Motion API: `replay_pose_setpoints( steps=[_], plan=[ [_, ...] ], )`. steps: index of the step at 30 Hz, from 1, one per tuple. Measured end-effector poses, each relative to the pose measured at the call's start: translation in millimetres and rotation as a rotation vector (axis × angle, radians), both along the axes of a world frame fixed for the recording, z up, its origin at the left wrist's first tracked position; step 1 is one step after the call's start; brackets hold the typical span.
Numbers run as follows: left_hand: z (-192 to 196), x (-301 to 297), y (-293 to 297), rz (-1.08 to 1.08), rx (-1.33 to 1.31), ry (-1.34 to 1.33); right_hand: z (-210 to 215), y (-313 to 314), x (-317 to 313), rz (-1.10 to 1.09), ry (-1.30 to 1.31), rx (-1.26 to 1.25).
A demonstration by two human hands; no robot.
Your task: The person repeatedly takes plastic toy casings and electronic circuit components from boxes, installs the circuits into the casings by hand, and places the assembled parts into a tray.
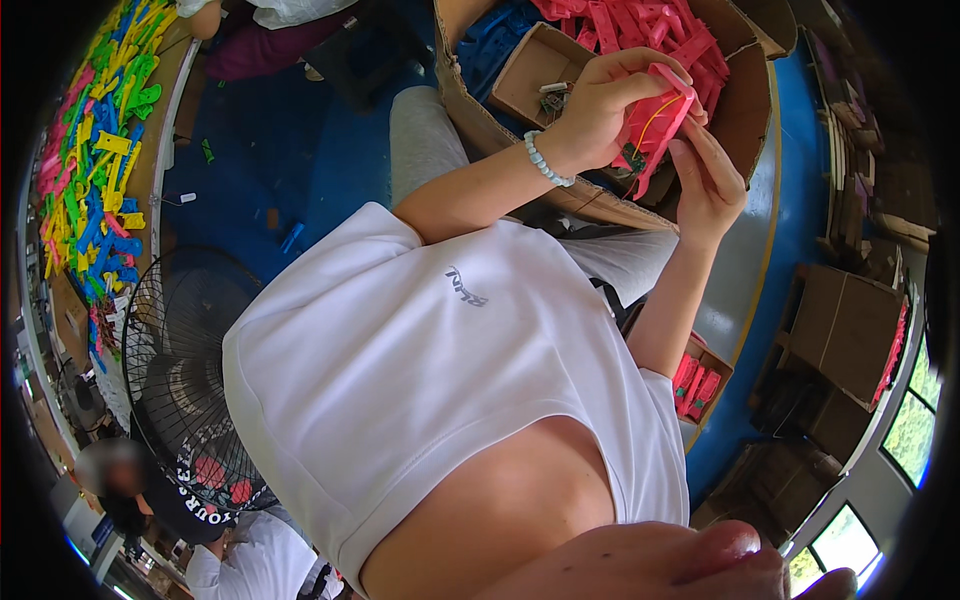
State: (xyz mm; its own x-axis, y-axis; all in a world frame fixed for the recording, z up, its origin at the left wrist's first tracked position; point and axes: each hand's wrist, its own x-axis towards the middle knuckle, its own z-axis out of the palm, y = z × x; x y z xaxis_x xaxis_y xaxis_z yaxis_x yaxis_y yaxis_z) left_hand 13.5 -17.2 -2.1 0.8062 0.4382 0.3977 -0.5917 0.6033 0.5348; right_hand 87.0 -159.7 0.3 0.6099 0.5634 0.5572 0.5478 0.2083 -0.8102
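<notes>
A pink plastic shell (652,118) with a yellow wire and a small green circuit board inside is held up between both hands. My left hand (606,108), with a beaded bracelet at its wrist, grips the shell's upper left side, thumb on top. On the shell's right edge, my right hand (708,178) pinches with its fingertips. Below them stands a large cardboard box (452,75) holding many pink plastic shells (690,45) and blue plastic parts (497,45). Inside it sits a smaller cardboard box (520,72) with small metallic parts (553,97).
A long table at left bears a heap of coloured plastic parts (110,150). Near it stands a black fan (185,360). Another carton of pink parts (697,385) lies right of me. Cardboard boxes (845,320) line the far right. Other people sit at lower left and top left.
</notes>
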Motion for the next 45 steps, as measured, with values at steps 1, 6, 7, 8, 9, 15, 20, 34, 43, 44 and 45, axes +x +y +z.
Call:
replay_pose_setpoints(
  steps=[1, 6, 7, 8, 9, 15, 20, 34, 43, 44, 45],
  plan=[
    [1, -2, 1, -0.004, 0.002, 0.003, 3, -2, 5, 0.058, -0.036, 0.001],
    [2, -4, 0, -0.148, -0.068, -0.018, 15, -3, -6, -0.007, -0.123, -0.09],
    [1, -3, -1, -0.149, -0.067, -0.017, 14, -2, -7, -0.007, -0.122, -0.09],
    [0, -3, -2, -0.122, -0.055, -0.024, 10, -1, -7, -0.053, -0.203, -0.076],
    [-1, -3, -4, -0.096, -0.043, -0.03, 8, -1, -7, -0.1, -0.283, -0.063],
    [-1, -7, -16, 0.17, 0.175, -0.096, -4, 3, -21, -0.105, 0.046, 0.083],
    [-6, -3, -19, 0.287, 0.309, -0.085, 1, 10, -43, -0.072, 0.154, 0.049],
    [-97, 104, 28, 0.058, 1.319, 0.276, -68, -218, 36, -1.135, 0.05, -0.408],
    [-248, 205, 262, 0.874, 1.416, 0.798, -267, -471, -16, -0.927, 0.464, -1.151],
    [-255, 199, 295, 0.874, 1.47, 0.83, -293, -475, -1, -0.849, 0.429, -1.176],
    [-266, 210, 290, 0.81, 1.531, 0.85, -294, -472, -13, -0.865, 0.453, -1.18]
  ],
)
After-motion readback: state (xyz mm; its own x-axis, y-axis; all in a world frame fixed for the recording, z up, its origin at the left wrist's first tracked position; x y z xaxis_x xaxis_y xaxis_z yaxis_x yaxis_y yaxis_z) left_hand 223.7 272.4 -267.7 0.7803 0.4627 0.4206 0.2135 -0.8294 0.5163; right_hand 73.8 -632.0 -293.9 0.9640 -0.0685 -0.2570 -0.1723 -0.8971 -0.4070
